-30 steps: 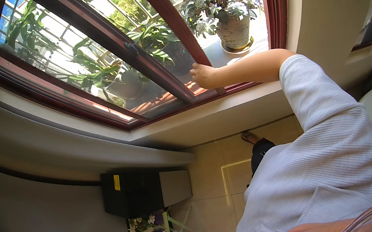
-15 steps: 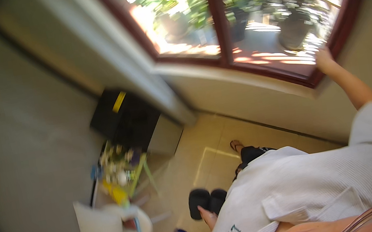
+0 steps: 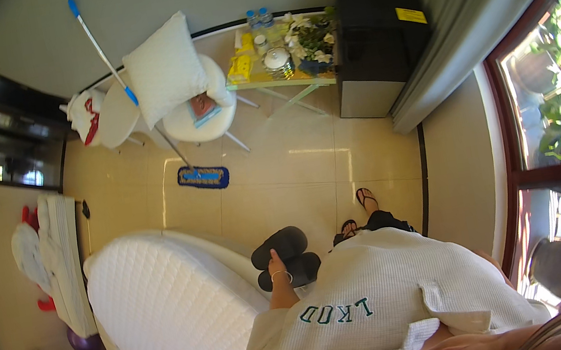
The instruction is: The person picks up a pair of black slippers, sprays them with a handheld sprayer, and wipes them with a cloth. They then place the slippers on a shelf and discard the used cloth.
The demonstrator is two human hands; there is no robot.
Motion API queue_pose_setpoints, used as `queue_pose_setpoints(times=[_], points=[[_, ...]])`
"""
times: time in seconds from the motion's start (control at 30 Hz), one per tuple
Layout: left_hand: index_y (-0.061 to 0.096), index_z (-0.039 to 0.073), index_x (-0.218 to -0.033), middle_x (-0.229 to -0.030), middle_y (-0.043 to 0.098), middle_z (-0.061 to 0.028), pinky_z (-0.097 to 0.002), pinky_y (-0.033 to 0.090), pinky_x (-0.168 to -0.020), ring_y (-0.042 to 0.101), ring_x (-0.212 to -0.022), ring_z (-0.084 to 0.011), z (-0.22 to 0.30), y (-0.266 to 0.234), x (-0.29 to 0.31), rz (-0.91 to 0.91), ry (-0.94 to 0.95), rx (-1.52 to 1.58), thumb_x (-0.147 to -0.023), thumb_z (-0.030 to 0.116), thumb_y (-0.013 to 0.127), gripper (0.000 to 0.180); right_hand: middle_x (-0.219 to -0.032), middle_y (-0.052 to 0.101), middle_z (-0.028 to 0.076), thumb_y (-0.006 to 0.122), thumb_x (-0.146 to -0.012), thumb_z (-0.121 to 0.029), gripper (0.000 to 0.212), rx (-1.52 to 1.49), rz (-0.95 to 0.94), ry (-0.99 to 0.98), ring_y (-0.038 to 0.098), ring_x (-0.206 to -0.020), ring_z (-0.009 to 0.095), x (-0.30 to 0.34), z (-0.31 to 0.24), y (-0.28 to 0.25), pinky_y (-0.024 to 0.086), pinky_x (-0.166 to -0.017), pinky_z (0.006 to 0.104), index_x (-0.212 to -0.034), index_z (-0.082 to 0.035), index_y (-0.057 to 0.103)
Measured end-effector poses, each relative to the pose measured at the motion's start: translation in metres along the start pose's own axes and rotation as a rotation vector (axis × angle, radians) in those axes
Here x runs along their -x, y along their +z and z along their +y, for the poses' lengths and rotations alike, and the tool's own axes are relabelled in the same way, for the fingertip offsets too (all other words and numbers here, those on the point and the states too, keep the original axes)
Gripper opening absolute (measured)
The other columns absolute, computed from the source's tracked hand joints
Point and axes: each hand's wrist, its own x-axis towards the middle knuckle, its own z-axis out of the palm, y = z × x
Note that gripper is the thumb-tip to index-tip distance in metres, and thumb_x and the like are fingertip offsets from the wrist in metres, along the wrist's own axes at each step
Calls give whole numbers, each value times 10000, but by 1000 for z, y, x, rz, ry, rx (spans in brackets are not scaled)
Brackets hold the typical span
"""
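Observation:
In front of my body, left of my shirt, my left hand grips a pair of black slide slippers. The fingers are wrapped round one edge, and the pair hangs above the tiled floor. A bracelet circles that wrist. The white quilted mattress lies just to the left of this hand. My right hand is out of sight behind my shirt and the picture's edge, on the window side. Both my feet, in flip-flops, show on the floor beyond the slippers.
A flat mop leans against a white chair holding a pillow. Beside it stand a small table with bottles and flowers, and a black fridge. Right: a grey curtain and red-framed window. Far left: a doorway.
My view has swung left, from the window toward the room and mattress. My right hand, earlier at the window frame, has left the view. The slippers stay in my left hand.

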Motion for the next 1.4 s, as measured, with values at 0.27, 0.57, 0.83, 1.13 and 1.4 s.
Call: queue_pose_setpoints(times=[0.27,0.57,0.83,1.13,1.4], points=[[613,-145,-1144,-1151,610,-351,-455,421,-974,558,-1154,-450,-60,-16,63,353,-277,289,-906,770,212,1027,-1112,693,158,715,-800,-337,480,535,23,-95,668,-1009,310,-256,-143,-207,536,-855,403,-1178,-47,663],[516,-49,-1337,-1270,590,-217,-417,453,-1007,608,-1095,-310,-99,-64,111,716,-217,1910,-922,683,413,848,-1102,668,203,642,-890,-298,420,623,185,-1050,644,-997,355,-362,-633,-158,513,-824,427,-1212,-30,614],[507,-26,-1351,-1293,582,-191,-427,447,-1023,590,-1131,-310,-71,-159,27,570,-238,2114,-930,618,445,772,-946,699,109,701,-857,-307,434,670,-376,-999,673,-821,203,-286,-858,35,521,-743,327,-1231,-98,626],[498,0,-1368,-1319,574,-161,-439,441,-1042,570,-1171,-311,36,-329,-175,318,-22,2138,-940,545,481,693,-570,559,103,582,-938,-378,383,608,-83,-289,538,-442,231,-363,-825,-56,462,-417,377,-738,-52,607],[489,23,-1382,-1342,567,-135,-449,436,-1058,551,-1207,-311,136,-497,-316,340,112,2236,-948,480,514,631,-618,587,101,622,-919,-311,284,564,-236,-13,574,-491,221,-412,-1010,43,494,-445,373,-797,-55,622]])
